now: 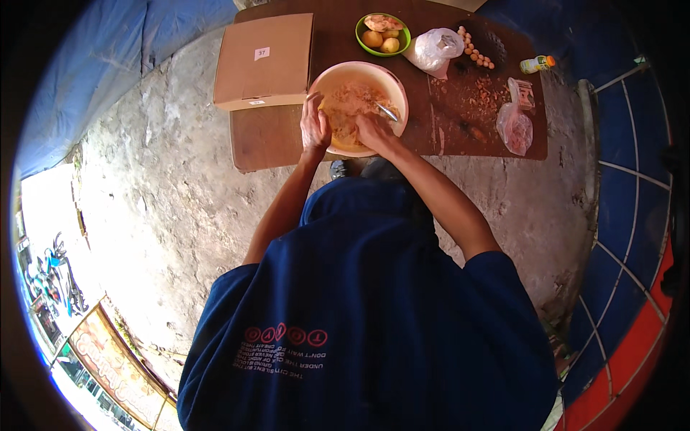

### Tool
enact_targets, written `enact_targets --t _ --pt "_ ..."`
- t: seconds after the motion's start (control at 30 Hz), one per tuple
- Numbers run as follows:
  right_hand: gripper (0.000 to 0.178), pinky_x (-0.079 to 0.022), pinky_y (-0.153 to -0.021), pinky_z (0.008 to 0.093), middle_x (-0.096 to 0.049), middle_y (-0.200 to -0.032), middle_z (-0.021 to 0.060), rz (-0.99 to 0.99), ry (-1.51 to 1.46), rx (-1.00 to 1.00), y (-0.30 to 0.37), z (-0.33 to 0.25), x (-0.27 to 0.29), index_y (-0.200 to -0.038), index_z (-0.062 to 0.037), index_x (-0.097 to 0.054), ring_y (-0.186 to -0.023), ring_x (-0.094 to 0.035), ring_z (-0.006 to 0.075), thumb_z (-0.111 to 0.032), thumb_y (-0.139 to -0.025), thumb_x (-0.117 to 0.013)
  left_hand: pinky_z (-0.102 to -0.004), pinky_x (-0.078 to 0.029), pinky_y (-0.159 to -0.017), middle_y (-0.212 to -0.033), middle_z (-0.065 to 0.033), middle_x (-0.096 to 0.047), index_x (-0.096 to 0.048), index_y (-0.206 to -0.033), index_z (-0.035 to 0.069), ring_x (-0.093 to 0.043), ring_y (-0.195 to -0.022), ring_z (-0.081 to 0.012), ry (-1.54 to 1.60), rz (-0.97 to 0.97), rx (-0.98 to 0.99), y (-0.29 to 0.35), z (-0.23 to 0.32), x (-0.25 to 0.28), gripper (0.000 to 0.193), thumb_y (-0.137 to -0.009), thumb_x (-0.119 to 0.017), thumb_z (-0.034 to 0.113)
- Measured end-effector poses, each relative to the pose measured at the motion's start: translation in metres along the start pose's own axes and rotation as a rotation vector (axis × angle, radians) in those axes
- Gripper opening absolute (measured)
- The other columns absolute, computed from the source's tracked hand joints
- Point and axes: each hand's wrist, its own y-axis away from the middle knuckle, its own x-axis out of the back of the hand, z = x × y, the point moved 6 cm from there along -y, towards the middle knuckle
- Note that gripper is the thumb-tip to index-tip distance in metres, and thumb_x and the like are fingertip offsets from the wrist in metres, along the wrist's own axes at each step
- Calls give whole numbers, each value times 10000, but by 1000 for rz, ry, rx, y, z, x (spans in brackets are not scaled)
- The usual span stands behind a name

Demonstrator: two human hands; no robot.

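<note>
A wide, pale pinkish bowl (399, 84) stands at the table's near edge with a crumbly orange-brown mixture (352, 100) in it. My left hand (315, 126) grips the bowl's left rim, the fingers pointing away from me along it. Inside the bowl, my right hand (376, 133) reaches down into the mixture, and its fingertips are hidden there. A metal spoon (387, 111) leans inside the bowl's right side, just beyond my right hand and apart from it.
A brown cardboard box (264, 57) lies left of the bowl. Beyond are a green bowl (365, 47) of round yellowish food, a white plastic bag (435, 52) and several small round bulbs (471, 49). Rightward lie scraps (483, 97), a yellow-capped bottle (537, 65) and a clear pinkish bag (514, 129).
</note>
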Motion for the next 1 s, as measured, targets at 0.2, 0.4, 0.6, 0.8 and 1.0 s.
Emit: enact_targets --t 0.2,0.4,0.6,0.8,1.0 --pt "218 -545 -781 487 -704 -871 230 136 -85 -1 6 6 3 -963 -54 -727 -859 -692 405 -98 -814 -573 -483 -453 -1000 -1242 -261 -556 -536 -1222 -37 -550 -1154 -454 -56 15 -13 -1 1 0 379 -911 -396 129" --pt "322 -538 -782 506 -694 -881 238 269 -209 49 -4 18 22 -1134 -53 -703 -853 -679 418 -105 -852 -557 -483 -451 -1005 -1275 -255 -540 -536 -1219 -34 -541 -1162 -455 -123 -11 15 2 -1 -2 372 -899 -410 107" --pt "290 -549 -716 479 -704 -905 235 -13 -28 107 -25 35 28 -1119 -57 -711 -827 -700 382 -142 -937 -501 -488 -443 -1019 -1290 -257 -532 -525 -1232 -30 -528 -1179 -459 -228 -34 21 2 4 -4 381 -887 -422 95" --pt "284 -550 -771 490 -706 -939 235 -86 -14 207 -30 36 22 -1122 -46 -705 -891 -694 405 -106 -902 -536 -489 -418 -1055 -1318 -265 -518 -520 -1244 -27 -507 -1223 -453 -239 -8 75 3 9 -5 391 -883 -417 81" --pt "305 -555 -826 459 -698 -1013 246 36 -318 176 -43 44 27 -1152 -27 -698 -961 -689 378 -123 -902 -553 -493 -332 -1125 -1362 -261 -492 -529 -1247 -20 -430 -1310 -439 -351 289 95 17 19 2 381 -919 -407 132"
